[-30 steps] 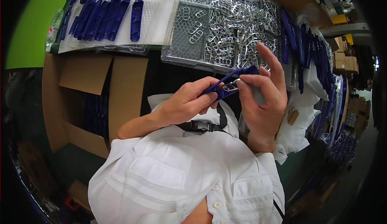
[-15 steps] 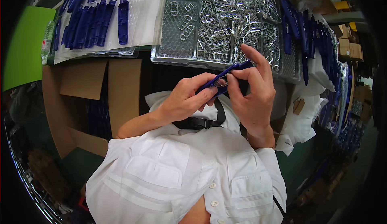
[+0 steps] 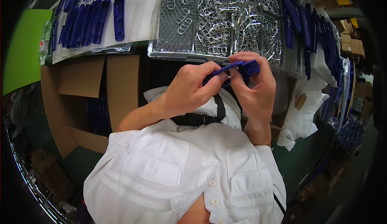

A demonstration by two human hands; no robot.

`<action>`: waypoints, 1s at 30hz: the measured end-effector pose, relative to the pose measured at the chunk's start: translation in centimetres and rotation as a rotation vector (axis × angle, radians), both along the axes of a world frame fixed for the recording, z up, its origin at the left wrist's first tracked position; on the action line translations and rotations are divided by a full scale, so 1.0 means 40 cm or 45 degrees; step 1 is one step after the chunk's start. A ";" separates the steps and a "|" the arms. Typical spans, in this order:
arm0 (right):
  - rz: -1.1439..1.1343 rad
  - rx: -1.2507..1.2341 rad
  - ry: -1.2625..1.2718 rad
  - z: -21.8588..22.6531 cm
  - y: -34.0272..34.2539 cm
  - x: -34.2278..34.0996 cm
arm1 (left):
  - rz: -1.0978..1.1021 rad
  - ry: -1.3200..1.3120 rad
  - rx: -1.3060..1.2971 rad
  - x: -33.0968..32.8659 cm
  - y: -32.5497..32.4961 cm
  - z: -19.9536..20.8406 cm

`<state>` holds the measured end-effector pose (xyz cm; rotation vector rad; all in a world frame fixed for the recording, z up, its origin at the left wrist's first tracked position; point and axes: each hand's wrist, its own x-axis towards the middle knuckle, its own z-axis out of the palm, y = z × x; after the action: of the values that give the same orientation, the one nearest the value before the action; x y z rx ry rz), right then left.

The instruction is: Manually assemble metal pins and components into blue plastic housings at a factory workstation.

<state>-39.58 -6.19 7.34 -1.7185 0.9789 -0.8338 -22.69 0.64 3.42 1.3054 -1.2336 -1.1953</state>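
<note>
A long blue plastic part (image 3: 250,68) is held between both hands, just in front of the clear tray of metal clips. My left hand (image 3: 192,82) pinches its left end, thumb on the near side. Around its right end curl the thumb and fingers of my right hand (image 3: 256,84). A small shiny metal piece (image 3: 229,77) shows at the part's middle, by the two thumb tips; most of it is covered. Beyond the hands, the clear tray (image 3: 173,53) contains a heap of oblong metal wire clips (image 3: 215,26).
Rows of blue parts (image 3: 86,24) lie on white sheeting at the left. More blue parts (image 3: 316,34) are stacked at the right edge. An open cardboard box (image 3: 123,91) with blue pieces inside stands below left. White packing foam (image 3: 300,121) hangs at the right.
The blue part has been tilted over, so its right end now faces me. My right hand has gone from pinching at the metal piece to gripping the part's right end.
</note>
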 end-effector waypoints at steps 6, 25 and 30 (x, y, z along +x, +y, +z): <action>-0.004 -0.183 -0.026 -0.040 -0.011 0.005 | 0.110 0.044 0.044 -0.014 -0.022 -0.027; 0.126 -0.692 -0.266 -0.048 -0.086 -0.067 | 0.028 -0.420 -0.612 0.090 0.014 0.084; 0.127 -0.647 -0.278 -0.065 -0.106 -0.062 | 0.052 -0.407 -0.574 0.087 0.004 0.078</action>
<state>-42.05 -10.42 4.72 -2.0242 0.5549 -1.2505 -19.19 0.79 6.55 1.1955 -1.5871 -0.6373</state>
